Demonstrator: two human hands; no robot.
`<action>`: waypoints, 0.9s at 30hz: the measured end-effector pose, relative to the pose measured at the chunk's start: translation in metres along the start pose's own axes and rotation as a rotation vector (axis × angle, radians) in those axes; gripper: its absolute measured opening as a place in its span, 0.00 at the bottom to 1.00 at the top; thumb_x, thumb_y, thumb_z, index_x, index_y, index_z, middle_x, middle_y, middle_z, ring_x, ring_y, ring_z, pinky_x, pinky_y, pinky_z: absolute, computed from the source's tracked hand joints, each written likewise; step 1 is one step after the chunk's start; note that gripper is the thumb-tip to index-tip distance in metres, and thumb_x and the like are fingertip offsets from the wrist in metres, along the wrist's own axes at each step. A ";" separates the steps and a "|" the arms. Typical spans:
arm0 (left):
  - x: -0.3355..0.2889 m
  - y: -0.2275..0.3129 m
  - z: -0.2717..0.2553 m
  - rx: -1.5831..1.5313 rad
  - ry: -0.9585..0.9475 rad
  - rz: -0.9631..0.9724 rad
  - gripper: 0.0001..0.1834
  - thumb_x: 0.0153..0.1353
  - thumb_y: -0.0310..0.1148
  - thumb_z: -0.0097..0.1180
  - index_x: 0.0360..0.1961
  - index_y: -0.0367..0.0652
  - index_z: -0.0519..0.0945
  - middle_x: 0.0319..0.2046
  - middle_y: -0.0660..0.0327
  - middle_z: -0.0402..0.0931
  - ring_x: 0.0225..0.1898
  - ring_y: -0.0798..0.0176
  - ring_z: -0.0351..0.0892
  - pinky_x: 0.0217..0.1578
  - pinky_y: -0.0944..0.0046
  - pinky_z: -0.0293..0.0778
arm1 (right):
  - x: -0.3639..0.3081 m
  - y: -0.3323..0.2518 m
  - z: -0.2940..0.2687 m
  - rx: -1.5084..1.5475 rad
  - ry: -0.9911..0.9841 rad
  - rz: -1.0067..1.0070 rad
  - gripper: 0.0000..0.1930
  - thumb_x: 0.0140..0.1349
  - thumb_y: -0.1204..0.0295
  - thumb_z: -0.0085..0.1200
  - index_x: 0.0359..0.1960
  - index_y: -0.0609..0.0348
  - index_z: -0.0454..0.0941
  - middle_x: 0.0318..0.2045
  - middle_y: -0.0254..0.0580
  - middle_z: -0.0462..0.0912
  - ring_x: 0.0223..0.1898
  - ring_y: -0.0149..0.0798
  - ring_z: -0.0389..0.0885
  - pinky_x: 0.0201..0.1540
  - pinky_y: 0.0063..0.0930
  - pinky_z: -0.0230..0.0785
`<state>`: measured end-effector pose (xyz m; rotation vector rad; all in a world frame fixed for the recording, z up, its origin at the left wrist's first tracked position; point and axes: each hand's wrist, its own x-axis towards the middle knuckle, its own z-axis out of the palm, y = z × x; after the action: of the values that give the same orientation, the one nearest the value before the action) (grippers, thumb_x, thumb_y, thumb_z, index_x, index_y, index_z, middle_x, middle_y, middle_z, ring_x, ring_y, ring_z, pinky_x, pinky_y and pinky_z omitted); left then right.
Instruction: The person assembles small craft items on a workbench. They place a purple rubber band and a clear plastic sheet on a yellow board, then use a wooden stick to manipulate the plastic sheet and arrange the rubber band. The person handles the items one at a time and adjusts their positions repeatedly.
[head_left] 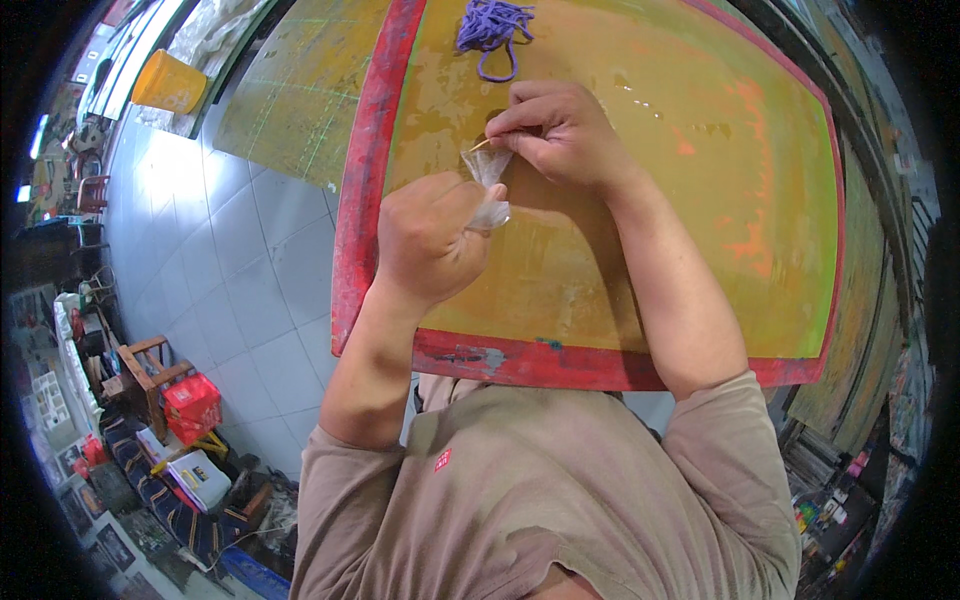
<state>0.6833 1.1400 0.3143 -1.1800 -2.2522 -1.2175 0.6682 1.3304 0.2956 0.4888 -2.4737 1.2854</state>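
My left hand [430, 235] is closed round a small clear plastic bag [487, 172]; part of the bag sticks up from the fist and a crumpled end shows by the thumb. With thumb and fingers pinched, my right hand [560, 135] holds a thin yellowish strip [482, 144] at the top of the bag. Whether this is a rubber band or a small stick I cannot tell. Both hands are over a yellow-brown screen [570, 270] in a red frame [376, 130]. Beyond my hands, a loose bundle of purple cord [492, 28] lies on the screen.
Left of the screen is a stained board with green lines [290, 90]. An orange-yellow bucket [169, 82] stands at the far left. Below it stretches a tiled floor [240, 250], with a wooden chair [152, 375] and a red box [192, 405] further down.
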 end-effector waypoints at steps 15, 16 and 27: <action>-0.001 0.000 -0.008 0.044 -0.009 -0.007 0.09 0.48 0.24 0.61 0.16 0.41 0.73 0.12 0.57 0.62 0.14 0.55 0.61 0.15 0.59 0.55 | -0.001 0.003 -0.010 0.098 0.005 0.095 0.04 0.41 0.74 0.52 0.18 0.60 0.77 0.20 0.40 0.76 0.25 0.41 0.76 0.28 0.31 0.67; 0.000 0.001 -0.008 0.052 0.000 -0.002 0.10 0.49 0.24 0.60 0.15 0.41 0.72 0.12 0.57 0.61 0.14 0.55 0.60 0.15 0.59 0.55 | -0.001 0.003 -0.010 0.091 0.007 0.083 0.04 0.41 0.74 0.52 0.19 0.60 0.77 0.20 0.40 0.76 0.25 0.41 0.76 0.28 0.31 0.67; 0.000 0.001 -0.011 0.043 -0.005 0.021 0.10 0.49 0.25 0.60 0.15 0.41 0.72 0.13 0.57 0.63 0.15 0.54 0.62 0.16 0.59 0.56 | -0.002 -0.003 -0.012 -0.004 0.115 0.080 0.03 0.43 0.73 0.53 0.20 0.58 0.78 0.21 0.42 0.77 0.25 0.43 0.77 0.28 0.31 0.68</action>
<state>0.6832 1.1311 0.3215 -1.1889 -2.2521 -1.1537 0.6732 1.3393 0.3036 0.3089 -2.4219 1.2999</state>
